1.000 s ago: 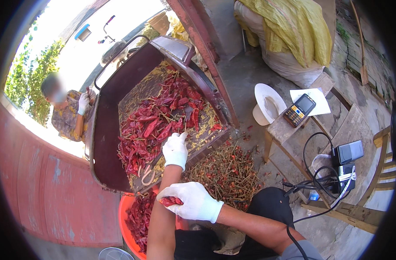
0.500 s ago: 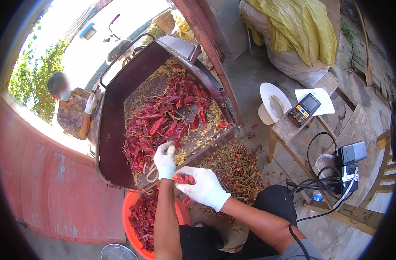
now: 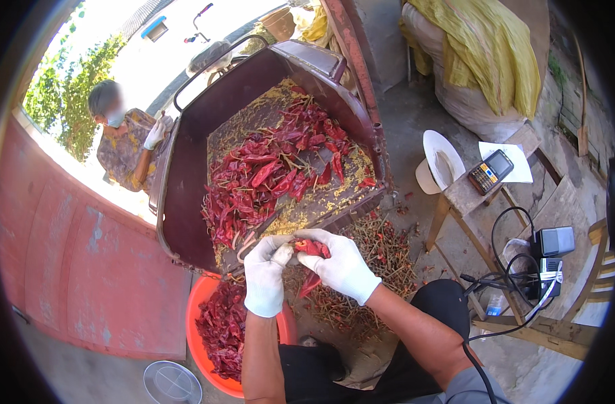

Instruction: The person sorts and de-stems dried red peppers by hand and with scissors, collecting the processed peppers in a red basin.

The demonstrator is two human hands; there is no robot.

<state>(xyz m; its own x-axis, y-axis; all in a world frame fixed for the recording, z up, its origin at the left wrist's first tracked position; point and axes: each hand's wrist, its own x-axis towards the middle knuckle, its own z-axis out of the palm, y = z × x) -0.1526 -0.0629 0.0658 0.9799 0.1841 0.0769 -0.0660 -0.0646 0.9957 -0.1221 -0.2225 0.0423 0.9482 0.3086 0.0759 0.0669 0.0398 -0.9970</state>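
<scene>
White gloves cover both my hands, which meet just in front of the cart's near edge. My right hand (image 3: 344,268) is closed round dried red chili peppers (image 3: 313,248), and one pepper hangs down below its fingers. My left hand (image 3: 264,275) pinches at the stem end of the peppers, its thumb against its fingertips; the stem itself is mostly hidden. Beyond the hands, a heap of dried red chilies (image 3: 267,172) with stems lies in the dark red cart bed (image 3: 186,182). Below my left wrist stands an orange basin (image 3: 201,291) holding red chilies.
Cut stems and chili bits (image 3: 381,252) cover the ground right of my hands. A wooden bench (image 3: 459,195) carries a handheld keypad device (image 3: 490,172), beside a white hat (image 3: 442,161). A black cable (image 3: 472,363) runs past my right arm. Another person (image 3: 126,145) stands behind the cart.
My left hand has drawn back from the cart's edge to the peppers in my right hand and now pinches their end. The view has shifted slightly.
</scene>
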